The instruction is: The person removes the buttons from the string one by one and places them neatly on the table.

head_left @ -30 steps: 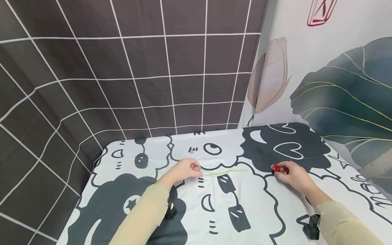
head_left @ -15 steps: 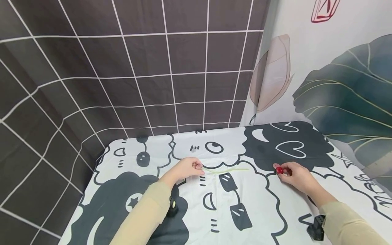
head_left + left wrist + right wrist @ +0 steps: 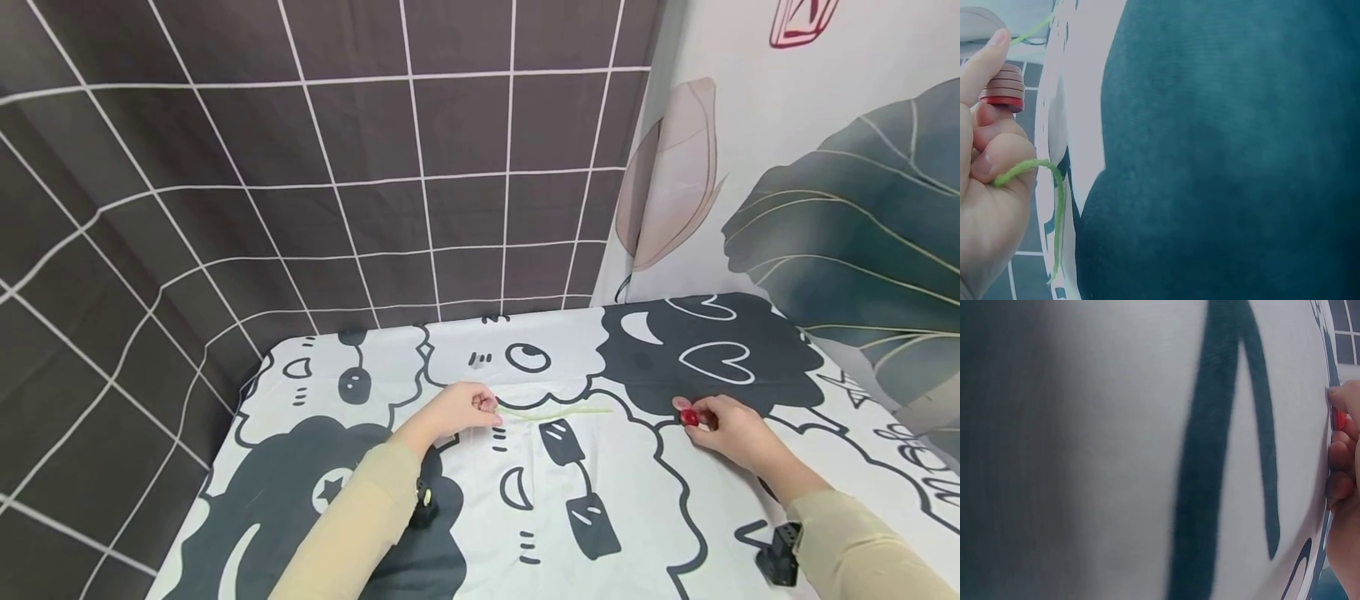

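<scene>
My left hand [image 3: 461,408] pinches a thin green string [image 3: 558,412] that runs to the right over the black-and-white patterned cloth [image 3: 637,508]. In the left wrist view, a short tail of the string hangs from the curled fingers. A small stack of pinkish and red discs [image 3: 1004,89] shows between thumb and fingers there; whether it is threaded is hidden. To the right, beyond the string's far end, my right hand [image 3: 731,429] pinches a small shiny red round piece [image 3: 689,417] low over the cloth. A paler pink bit beside it is too small to identify.
A dark curtain [image 3: 457,200] with a white grid stands behind and to the left. At the right hangs a pale curtain [image 3: 750,100] with leaf prints. Small black wrist cameras, such as the right one [image 3: 782,554], sit under both forearms.
The head view has shifted slightly. In the right fingers the red piece has turned a little and shows more clearly. My left hand stays in place with the string.
</scene>
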### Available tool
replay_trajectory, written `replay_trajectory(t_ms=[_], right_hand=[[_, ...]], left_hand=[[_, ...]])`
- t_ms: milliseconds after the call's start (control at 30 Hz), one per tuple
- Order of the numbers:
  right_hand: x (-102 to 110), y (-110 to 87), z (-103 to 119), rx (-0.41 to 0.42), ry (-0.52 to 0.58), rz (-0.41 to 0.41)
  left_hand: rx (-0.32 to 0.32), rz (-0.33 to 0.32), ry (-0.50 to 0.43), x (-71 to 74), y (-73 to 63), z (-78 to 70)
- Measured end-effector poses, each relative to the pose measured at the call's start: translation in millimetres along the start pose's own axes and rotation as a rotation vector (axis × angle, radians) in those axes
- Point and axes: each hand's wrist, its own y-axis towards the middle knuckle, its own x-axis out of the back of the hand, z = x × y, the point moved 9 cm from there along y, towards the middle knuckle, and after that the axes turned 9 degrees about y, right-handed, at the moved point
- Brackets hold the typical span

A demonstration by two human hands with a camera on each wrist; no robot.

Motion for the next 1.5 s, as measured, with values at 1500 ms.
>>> replay_trajectory(t_ms=[1500], right_hand=[[5, 14.7, 40, 0.132, 0.016, -0.159]], left_hand=[[0.044, 0.015, -0.012, 3.7, -0.9, 2.3]])
